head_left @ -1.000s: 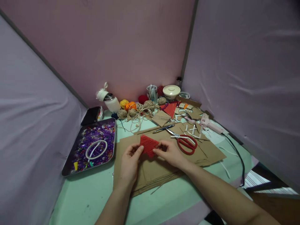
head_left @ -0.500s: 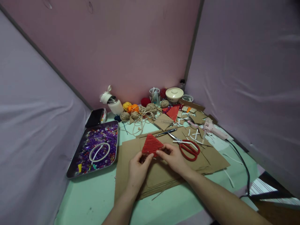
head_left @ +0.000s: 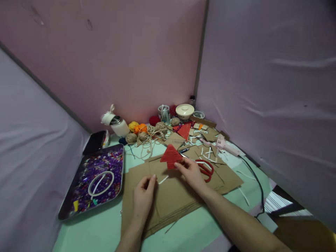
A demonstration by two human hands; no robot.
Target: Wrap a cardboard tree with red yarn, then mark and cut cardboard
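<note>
My right hand pinches the lower right edge of a red yarn-wrapped piece, a triangle above a smaller block, held over a stack of brown cardboard. My left hand is apart from it, lower and to the left, thumb and fingertips pressed together. Whatever those fingertips may hold is too small to make out. A white strip lies on the cardboard just right of them. Behind my right hand are red-handled scissors, partly hidden, and a dark pen.
On the left stands a tray of purple beads with a white hoop. Yarn balls, a white bottle, a lidded bowl and another red triangle line the back. A corded pink glue gun lies right among scraps.
My left hand has let go of the red piece and drawn down and left. My right hand still holds it, with its lower block now showing. The view has shifted right.
</note>
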